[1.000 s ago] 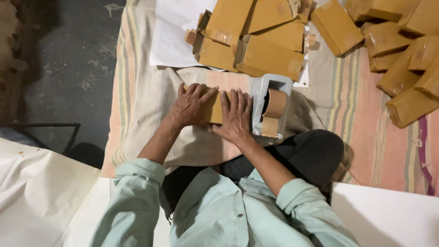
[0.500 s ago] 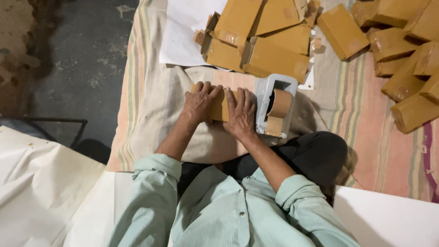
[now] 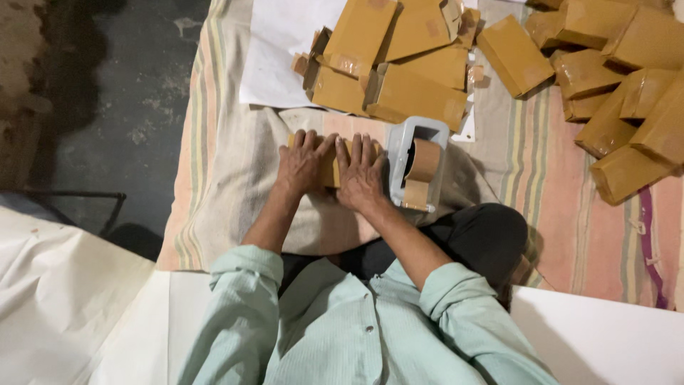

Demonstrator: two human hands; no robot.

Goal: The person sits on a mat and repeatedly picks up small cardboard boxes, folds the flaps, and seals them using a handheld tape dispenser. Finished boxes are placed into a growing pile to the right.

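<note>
Box [image 3: 330, 167] under both hands (pressed flat).

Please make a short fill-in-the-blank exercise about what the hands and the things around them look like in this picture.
1. Both hands, left hand and right hand, press flat on a small ____ box.
2. The tape dispenser stands just to the ____ of the right hand.
3. The striped cloth also bears a pile of boxes lying ____ the hands, farther from the person.

Missing words: brown; right; beyond
</note>
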